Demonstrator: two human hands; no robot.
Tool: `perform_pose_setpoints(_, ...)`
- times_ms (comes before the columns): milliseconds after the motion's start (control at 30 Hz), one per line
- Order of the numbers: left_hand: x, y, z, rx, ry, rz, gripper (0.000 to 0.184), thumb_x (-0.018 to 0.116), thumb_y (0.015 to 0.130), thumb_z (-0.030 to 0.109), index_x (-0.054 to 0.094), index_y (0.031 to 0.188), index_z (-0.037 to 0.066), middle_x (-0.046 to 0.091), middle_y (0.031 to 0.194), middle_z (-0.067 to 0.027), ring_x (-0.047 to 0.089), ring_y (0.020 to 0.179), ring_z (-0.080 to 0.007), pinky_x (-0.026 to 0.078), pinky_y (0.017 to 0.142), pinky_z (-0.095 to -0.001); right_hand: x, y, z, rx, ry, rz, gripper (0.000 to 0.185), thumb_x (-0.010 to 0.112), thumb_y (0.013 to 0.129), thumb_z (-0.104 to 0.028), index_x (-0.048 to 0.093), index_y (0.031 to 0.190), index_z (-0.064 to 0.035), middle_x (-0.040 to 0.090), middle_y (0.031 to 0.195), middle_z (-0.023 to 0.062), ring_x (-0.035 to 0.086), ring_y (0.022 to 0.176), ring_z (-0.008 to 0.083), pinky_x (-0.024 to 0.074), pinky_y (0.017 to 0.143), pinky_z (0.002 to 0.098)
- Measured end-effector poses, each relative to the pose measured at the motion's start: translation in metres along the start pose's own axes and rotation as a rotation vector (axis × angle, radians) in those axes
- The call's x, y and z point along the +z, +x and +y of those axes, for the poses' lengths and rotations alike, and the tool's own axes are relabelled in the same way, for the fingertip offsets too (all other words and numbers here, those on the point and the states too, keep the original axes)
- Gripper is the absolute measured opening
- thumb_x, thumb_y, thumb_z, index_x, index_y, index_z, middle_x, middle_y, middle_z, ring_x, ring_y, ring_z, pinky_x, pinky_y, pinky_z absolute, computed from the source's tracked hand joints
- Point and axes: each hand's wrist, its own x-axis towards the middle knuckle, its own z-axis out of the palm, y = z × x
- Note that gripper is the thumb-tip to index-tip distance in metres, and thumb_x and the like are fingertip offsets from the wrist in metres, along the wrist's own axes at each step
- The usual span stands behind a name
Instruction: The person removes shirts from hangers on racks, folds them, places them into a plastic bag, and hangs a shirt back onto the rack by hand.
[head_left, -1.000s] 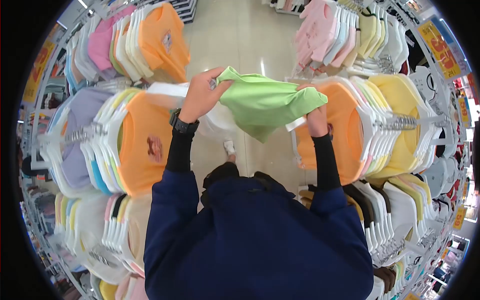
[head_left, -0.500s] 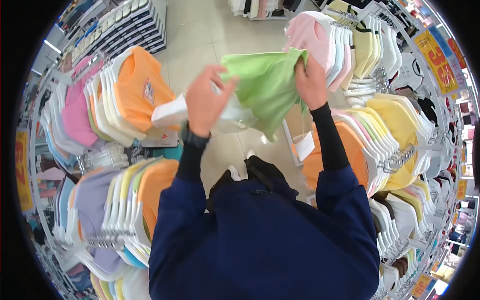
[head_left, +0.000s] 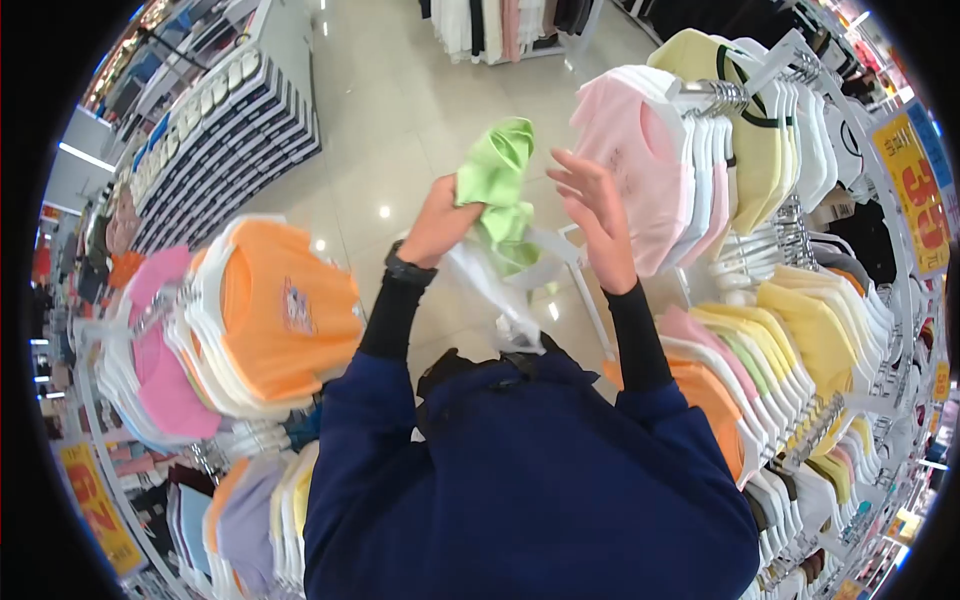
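The light green cloth (head_left: 497,170) is bunched up in front of me, gripped by my left hand (head_left: 440,218), which wears a dark watch. Below the cloth hangs something white and translucent (head_left: 495,295), like a thin plastic bag; how it is held is hidden. My right hand (head_left: 598,215) is raised to the right of the cloth with its fingers apart and nothing in it. It is nearest to a pink shirt (head_left: 630,160) hanging on the right rack.
Orange shirts (head_left: 285,310) hang on a rack at left. Yellow shirts (head_left: 815,325) hang at right, near a price sign (head_left: 912,190). Stacked boxes (head_left: 235,150) stand at upper left. Tiled floor (head_left: 375,110) runs between the racks.
The green cloth has gone from spread between both hands to bunched in my left hand. My right hand has let go of it. The view has shifted along the aisle, showing more boxes at upper left.
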Motion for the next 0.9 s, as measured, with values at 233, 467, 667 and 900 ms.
perform_pose_setpoints(233, -0.083, 0.081, 0.044, 0.007, -0.368, 0.026, 0.033, 0.057, 0.096, 0.009, 0.054, 0.127, -0.001, 0.066, 0.116, -0.0093, 0.066, 0.101, -0.0186, 0.054, 0.086, -0.0319, -0.038, -0.012, 0.237, 0.429, -0.289, 0.166, 0.047, 0.061, 0.085, -0.003, 0.049, 0.13, -0.0042, 0.053, 0.135, 0.0095, 0.05, 0.127, 0.0213, 0.0423, 0.104, 0.0401)
perform_pose_setpoints(467, -0.177, 0.152, 0.042, 0.061, -0.789, -0.126, 0.041, 0.052, 0.098, 0.011, 0.045, 0.137, 0.001, 0.058, 0.13, -0.0148, 0.063, 0.111, -0.0258, 0.053, 0.092, -0.0375, 0.037, 0.068, 0.308, 1.269, 1.13, 0.345, 0.053, 0.058, 0.098, -0.036, 0.044, 0.139, -0.0065, 0.055, 0.135, 0.0096, 0.052, 0.126, 0.0268, 0.041, 0.108, 0.0433)
perform_pose_setpoints(667, -0.281, 0.21, 0.02, 0.127, -0.88, -0.263, 0.046, 0.044, 0.103, 0.031, 0.044, 0.139, 0.002, 0.056, 0.134, -0.0133, 0.058, 0.118, -0.0284, 0.049, 0.097, -0.0423, 0.082, 0.204, 0.397, 0.907, 1.089, 0.34, 0.05, 0.052, 0.099, -0.04, 0.048, 0.137, -0.0066, 0.055, 0.136, 0.0125, 0.056, 0.121, 0.0279, 0.0462, 0.104, 0.0472)
perform_pose_setpoints(900, -0.39, 0.305, -0.042, -0.056, -0.117, 0.154, 0.035, 0.061, 0.093, 0.011, 0.056, 0.126, 0.001, 0.068, 0.108, -0.0045, 0.065, 0.097, -0.0192, 0.05, 0.088, -0.0331, 0.007, 0.319, 0.377, 0.48, 0.955, 0.749, 0.039, 0.055, 0.1, -0.033, 0.054, 0.128, -0.0066, 0.059, 0.129, 0.0103, 0.059, 0.116, 0.0273, 0.0495, 0.099, 0.0472)
